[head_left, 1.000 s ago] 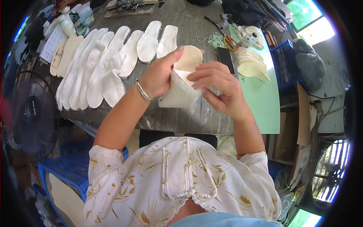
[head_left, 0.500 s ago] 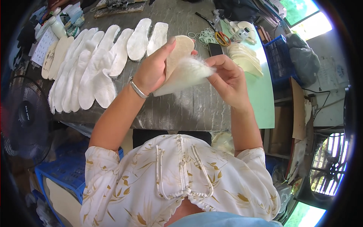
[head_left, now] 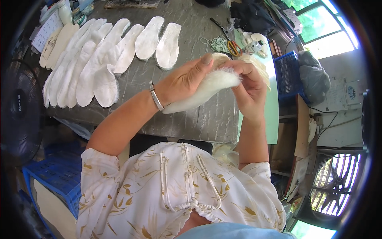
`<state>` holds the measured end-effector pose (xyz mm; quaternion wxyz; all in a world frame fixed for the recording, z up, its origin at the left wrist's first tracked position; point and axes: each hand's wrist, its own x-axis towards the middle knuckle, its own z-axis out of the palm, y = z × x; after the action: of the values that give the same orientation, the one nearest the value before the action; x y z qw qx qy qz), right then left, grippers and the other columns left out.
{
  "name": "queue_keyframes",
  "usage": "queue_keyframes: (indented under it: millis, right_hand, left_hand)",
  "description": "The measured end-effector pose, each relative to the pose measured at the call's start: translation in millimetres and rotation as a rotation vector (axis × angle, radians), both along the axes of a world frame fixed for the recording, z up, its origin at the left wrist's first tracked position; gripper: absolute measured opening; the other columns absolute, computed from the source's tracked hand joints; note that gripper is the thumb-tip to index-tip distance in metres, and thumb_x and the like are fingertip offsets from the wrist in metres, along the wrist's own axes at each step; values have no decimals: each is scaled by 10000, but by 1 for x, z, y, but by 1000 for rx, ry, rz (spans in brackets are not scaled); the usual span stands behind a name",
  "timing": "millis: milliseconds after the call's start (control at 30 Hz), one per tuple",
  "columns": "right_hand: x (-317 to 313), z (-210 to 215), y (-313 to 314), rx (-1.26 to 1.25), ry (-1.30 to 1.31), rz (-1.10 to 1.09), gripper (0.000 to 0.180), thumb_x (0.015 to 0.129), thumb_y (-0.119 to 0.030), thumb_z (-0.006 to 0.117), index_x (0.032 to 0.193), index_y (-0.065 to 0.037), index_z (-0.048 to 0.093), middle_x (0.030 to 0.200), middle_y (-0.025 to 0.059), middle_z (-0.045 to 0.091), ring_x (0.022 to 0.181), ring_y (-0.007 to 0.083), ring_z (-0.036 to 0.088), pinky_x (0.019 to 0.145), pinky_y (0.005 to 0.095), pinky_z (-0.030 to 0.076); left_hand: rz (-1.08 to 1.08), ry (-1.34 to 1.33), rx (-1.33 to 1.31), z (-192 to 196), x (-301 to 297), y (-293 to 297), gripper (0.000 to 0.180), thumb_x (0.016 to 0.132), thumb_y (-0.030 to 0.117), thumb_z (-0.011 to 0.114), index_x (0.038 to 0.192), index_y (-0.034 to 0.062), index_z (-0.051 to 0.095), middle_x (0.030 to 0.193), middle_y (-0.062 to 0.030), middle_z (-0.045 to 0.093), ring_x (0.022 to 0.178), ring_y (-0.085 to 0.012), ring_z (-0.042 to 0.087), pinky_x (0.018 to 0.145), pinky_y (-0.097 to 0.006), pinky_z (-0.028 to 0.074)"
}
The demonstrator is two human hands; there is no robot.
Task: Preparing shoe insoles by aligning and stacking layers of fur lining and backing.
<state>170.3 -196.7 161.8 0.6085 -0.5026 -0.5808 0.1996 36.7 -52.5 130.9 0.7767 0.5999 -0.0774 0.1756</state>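
Over the table's near edge I hold a white fleecy insole in the air, its fluffy side showing. My left hand grips it from the left, thumb raised along the top. A beige piece shows just past that thumb, partly hidden by my hands. My right hand pinches the fluffy edge at the right end between thumb and fingers. On the table to the left lie several white fleecy insoles, overlapping in a row. Two more insoles lie at the row's right end, nearest my left hand.
Scissors with orange handles and a tangle of pale cord lie beyond my right hand. A stack of cream pieces rests on a green sheet. Blue crates stand at the right; a black fan is at the left.
Both hands have shifted right with the insole. The beige piece, upright and largely visible before, is now mostly hidden behind my left hand and the fleece. The view has shifted slightly.
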Motion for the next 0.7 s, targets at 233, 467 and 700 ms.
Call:
queue_keyframes:
  millis: [233, 467, 700]
  right_hand:
    - [-20, 2, -3, 26, -104, -142, 210, 851, 96, 598, 1040, 6, 593, 1072, 92, 649, 988, 157, 637, 885, 293, 510]
    - [-29, 4, -2, 38, -333, -284, 288, 794, 62, 626, 1070, -21, 635, 985, 90, 687, 858, 188, 675, 792, 284, 531]
    - [-29, 20, -3, -6, -413, -220, 351, 797, 70, 671, 1118, -70, 698, 1031, 124, 678, 959, 273, 675, 856, 346, 538]
  left_hand:
    - [-88, -144, 65, -9, -3, 1, 786, 920, 516, 629, 1455, 18, 339, 1231, -57, 523, 1106, -121, 498, 943, -265, 429]
    - [98, -140, 279, -19, -6, -1, 666, 908, 107, 674, 1479, 51, 336, 1322, -72, 522, 1190, -153, 511, 1004, -305, 418]
    - [118, -84, 358, -15, -10, 4, 566, 928, 71, 643, 1439, 39, 403, 1360, -79, 524, 1218, -160, 510, 1024, -313, 410]
